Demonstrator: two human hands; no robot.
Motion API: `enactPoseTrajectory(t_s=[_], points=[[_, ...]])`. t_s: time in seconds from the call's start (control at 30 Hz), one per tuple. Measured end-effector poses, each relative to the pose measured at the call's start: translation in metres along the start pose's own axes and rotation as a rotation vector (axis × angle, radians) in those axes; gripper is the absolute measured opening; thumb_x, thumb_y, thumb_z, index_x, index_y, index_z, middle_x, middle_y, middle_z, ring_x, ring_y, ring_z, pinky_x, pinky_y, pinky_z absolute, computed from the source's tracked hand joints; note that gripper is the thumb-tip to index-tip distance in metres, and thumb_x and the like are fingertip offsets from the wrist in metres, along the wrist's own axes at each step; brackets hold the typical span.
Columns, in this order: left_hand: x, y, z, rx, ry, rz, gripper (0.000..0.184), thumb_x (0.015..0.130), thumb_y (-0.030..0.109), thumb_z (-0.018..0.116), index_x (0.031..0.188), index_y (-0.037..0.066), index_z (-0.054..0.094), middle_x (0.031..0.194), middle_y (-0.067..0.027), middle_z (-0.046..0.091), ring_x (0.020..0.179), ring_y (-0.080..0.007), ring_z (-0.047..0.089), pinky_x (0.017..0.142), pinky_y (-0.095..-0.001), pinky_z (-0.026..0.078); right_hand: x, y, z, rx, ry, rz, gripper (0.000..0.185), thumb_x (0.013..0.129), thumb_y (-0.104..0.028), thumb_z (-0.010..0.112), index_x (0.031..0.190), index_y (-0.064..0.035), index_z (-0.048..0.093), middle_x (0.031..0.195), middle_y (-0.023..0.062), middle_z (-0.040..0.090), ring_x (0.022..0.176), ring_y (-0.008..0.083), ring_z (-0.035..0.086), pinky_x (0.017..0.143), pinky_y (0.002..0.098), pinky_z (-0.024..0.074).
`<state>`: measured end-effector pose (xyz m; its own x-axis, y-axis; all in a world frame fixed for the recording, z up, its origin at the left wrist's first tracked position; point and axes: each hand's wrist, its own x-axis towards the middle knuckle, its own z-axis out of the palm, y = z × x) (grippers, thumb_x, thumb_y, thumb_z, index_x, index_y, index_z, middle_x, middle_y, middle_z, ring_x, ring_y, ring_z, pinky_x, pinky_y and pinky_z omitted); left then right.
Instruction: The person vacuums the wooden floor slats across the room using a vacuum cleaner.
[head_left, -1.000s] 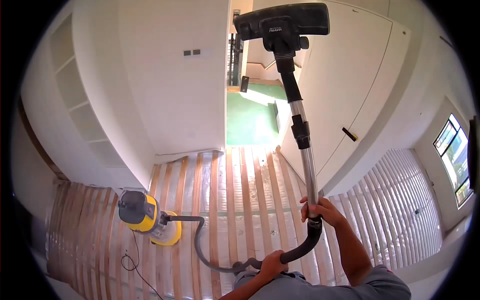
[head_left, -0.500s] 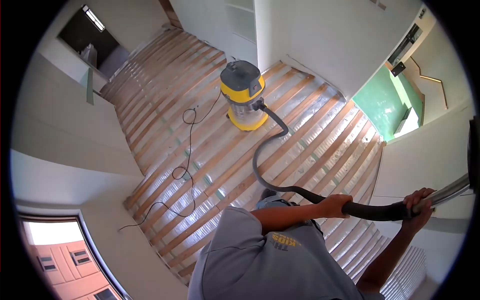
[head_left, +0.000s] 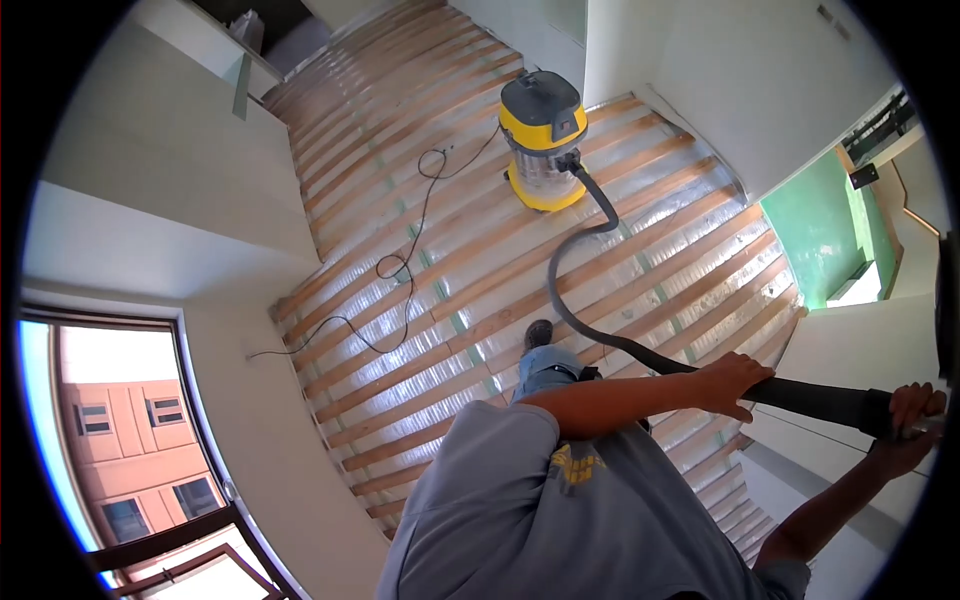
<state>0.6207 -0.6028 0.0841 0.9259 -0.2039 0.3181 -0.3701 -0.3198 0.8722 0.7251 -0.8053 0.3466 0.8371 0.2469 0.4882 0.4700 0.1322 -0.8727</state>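
My left hand (head_left: 732, 386) is around the black vacuum hose (head_left: 815, 398), which passes between the thumb and the fingers; its grip looks loose. Farther along, my right hand (head_left: 912, 425) is closed around the joint where the hose meets a metal wand (head_left: 930, 426). Most of the wand lies outside the right edge of the view. From my hands the hose curves back to a yellow and black vacuum cleaner (head_left: 545, 140), standing upright on the floor with its clear drum showing.
Wooden battens (head_left: 470, 330) run across the floor over silvery foil. A thin black cord (head_left: 412, 262) trails in loops left of the vacuum. White cabinets (head_left: 850, 350) flank me at right. At lower left is a window (head_left: 185, 400); a green panel (head_left: 825, 235) shows upper right.
The view has turned, showing more window and my shoe. My right hand has moved farther right with the wand. My left hand's grip on the hose has loosened, with thumb and fingers farther apart.
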Motion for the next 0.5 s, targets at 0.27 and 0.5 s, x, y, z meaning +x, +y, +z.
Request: enactPoseTrajectory(t_s=[0.27,0.5], points=[[-0.172,-0.19,-0.059,0.101,-0.213,-0.811,0.055,0.081,0.046,0.073,0.116,0.004,0.065,0.108,-0.0219,0.07,0.101,-0.0389,0.066,0.087,-0.0454,0.052,-0.05,-0.041,-0.1,-0.424,0.1,0.359,0.057,0.092,-0.054,0.066,0.105,-0.0025,0.047,0.061,-0.0021,0.039,0.043,0.0067,0.037,0.041,0.0211,0.0307],[-0.283,-0.379,-0.161,0.357,-0.352,-0.673,0.051,0.08,0.048,0.074,0.105,0.003,0.07,0.107,-0.021,0.07,0.103,-0.0381,0.066,0.087,-0.0458,0.052,-0.131,0.076,-0.014,-0.883,-0.086,1.062,0.021,0.083,-0.005,0.071,0.095,0.0008,0.055,0.062,0.003,0.055,0.044,0.0113,0.053,0.04,0.0278,0.0441]])
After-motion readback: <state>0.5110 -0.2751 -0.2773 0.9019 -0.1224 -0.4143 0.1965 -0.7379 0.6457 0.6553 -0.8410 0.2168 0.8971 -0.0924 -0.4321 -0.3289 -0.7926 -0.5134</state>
